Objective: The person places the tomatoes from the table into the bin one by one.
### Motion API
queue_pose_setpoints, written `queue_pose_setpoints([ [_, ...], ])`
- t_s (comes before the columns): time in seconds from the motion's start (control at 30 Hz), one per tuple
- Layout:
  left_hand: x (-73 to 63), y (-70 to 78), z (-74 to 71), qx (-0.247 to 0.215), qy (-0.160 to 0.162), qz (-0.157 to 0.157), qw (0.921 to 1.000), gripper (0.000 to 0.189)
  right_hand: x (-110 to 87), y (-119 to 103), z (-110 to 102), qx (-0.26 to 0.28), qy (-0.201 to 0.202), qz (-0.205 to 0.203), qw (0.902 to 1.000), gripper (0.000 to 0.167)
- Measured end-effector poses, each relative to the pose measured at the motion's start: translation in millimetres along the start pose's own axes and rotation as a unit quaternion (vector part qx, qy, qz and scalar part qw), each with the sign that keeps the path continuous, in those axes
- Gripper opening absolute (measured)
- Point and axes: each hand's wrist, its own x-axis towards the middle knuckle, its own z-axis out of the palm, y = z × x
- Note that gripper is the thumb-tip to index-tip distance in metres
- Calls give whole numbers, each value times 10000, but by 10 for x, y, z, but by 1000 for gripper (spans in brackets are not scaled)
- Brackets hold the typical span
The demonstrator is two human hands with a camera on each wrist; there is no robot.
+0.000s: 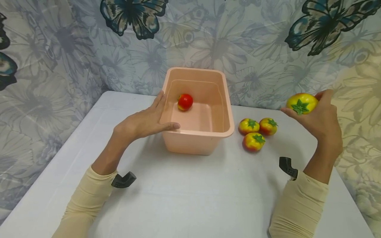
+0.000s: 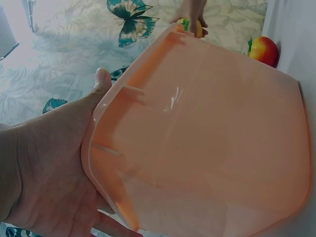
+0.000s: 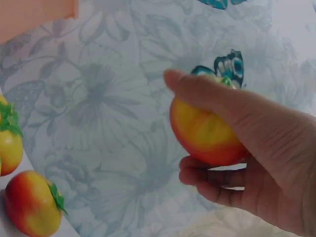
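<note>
In the head view my right hand (image 1: 322,122) holds a glossy yellow-and-red persimmon (image 1: 301,101) in the air at the right, its green leafy top facing the camera. The right wrist view shows thumb and fingers curled round this persimmon (image 3: 210,128). My left hand (image 1: 140,122) rests at the near left corner of a peach-coloured plastic bin (image 1: 196,134), thumb laid over the front rim and fingers straight along the left side. Inside that bin lies one red persimmon (image 1: 185,102). Seen from the left wrist, the palm (image 2: 54,158) is against the bin's rim (image 2: 91,133).
Three more persimmons (image 1: 253,142) sit close together on the white table (image 1: 202,191), right of the bin. Behind the table hangs a flowered cloth (image 1: 253,62) with large butterflies. A black wrist device (image 1: 123,180) shows at the left sleeve, and another (image 1: 288,167) at the right.
</note>
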Motion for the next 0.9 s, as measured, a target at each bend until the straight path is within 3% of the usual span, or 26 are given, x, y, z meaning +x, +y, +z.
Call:
queue_pose_setpoints([
  [0.13, -9, 3, -2, -22, -12, -9, 10000, 128, -16, -56, 23, 89, 312, -81, 9994, 101],
  [0.4, 1, 2, -2, -99, 12, 7, 9999, 129, -72, -147, 34, 185, 1102, -434, 9928, 80],
  [0.5, 6, 1, -3, -126, -2, 5, 9999, 129, -82, -177, 28, 276, 1252, -456, 9907, 79],
  [0.9, 2, -1, -7, -85, -4, -21, 10000, 129, -106, -261, 24, 854, 1648, -1227, 9749, 80],
])
